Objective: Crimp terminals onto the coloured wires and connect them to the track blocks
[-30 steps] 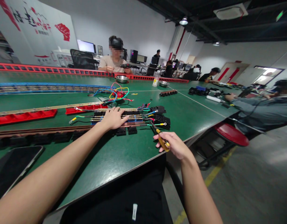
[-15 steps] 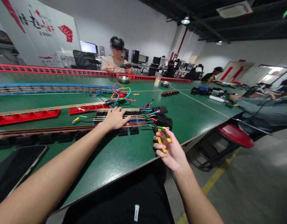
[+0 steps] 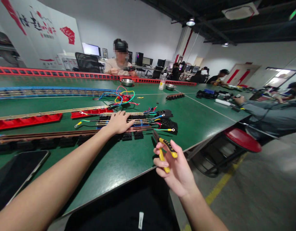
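My left hand (image 3: 119,122) lies flat with its fingers stretched over a group of metal conductor bars (image 3: 140,121) set in black and blue holders. My right hand (image 3: 172,163) holds yellow-and-black pliers (image 3: 166,146), their handles spread and their dark jaws pointing up and left. Those jaws are just in front of the bars' right end, apart from the lead there. That lead is a green wire with a yellow-sleeved ring terminal (image 3: 171,130). Black end pieces (image 3: 169,124) sit beside it. Another ring-terminal lead (image 3: 78,124) sticks out left of my left hand.
A phone (image 3: 20,173) lies at the table's left front. Long bars on red holders (image 3: 30,121) and a blue track (image 3: 54,92) extend leftward. Metal bowls (image 3: 127,82) and a bottle (image 3: 162,81) stand farther back. A red stool (image 3: 244,139) is at the right edge; co-workers sit around.
My right hand and the pliers have drawn back toward me, away from the green lead, and the handles have spread wider. My left hand has stayed in place.
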A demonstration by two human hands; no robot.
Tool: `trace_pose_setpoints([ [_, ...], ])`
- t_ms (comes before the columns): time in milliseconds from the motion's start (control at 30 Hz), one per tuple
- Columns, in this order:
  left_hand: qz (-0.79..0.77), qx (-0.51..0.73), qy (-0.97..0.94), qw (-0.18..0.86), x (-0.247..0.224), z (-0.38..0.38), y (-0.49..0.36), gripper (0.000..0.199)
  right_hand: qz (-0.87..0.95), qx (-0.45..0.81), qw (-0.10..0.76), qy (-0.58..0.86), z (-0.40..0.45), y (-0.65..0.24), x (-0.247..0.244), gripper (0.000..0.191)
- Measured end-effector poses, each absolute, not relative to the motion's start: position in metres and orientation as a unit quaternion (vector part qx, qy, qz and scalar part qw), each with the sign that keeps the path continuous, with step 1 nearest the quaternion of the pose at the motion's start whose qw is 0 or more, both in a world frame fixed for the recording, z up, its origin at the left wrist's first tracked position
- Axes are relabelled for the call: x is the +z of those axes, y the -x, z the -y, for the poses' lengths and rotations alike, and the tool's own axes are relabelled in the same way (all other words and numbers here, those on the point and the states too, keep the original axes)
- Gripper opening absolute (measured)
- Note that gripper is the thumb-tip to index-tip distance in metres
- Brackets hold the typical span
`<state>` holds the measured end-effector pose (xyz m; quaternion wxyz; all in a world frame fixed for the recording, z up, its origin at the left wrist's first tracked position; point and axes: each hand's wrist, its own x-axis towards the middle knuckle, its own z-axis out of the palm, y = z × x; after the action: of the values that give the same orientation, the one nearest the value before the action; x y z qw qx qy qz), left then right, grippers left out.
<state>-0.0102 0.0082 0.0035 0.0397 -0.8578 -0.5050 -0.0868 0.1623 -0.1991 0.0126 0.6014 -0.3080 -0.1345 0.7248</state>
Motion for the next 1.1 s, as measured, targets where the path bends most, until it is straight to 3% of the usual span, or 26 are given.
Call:
trace_pose_setpoints([
  [167, 0.503, -0.088, 0.859, 0.042, 0.004, -0.008, 0.01, 0.059, 0.181, 0.654, 0.642, 0.357, 0.178, -0.175, 0.002, 0.046],
  [367, 0.502, -0.094, 0.858, 0.047, 0.003, -0.009, 0.01, 0.06, 0.178, 0.708, 0.599, 0.328, 0.156, -0.206, -0.007, 0.041],
  [667, 0.5, -0.094, 0.859, 0.055, 0.0, -0.011, 0.01, 0.061, 0.227, 0.666, 0.619, 0.348, 0.14, -0.214, -0.021, 0.038],
  [933, 0.501, -0.098, 0.858, 0.052, 0.0, -0.01, 0.01, 0.061, 0.399, 0.512, 0.578, 0.494, 0.143, -0.201, -0.029, 0.044],
  [1100, 0.502, -0.096, 0.858, 0.046, 0.0, -0.01, 0.011, 0.061, 0.531, 0.299, 0.525, 0.594, 0.144, -0.199, -0.038, 0.038],
])
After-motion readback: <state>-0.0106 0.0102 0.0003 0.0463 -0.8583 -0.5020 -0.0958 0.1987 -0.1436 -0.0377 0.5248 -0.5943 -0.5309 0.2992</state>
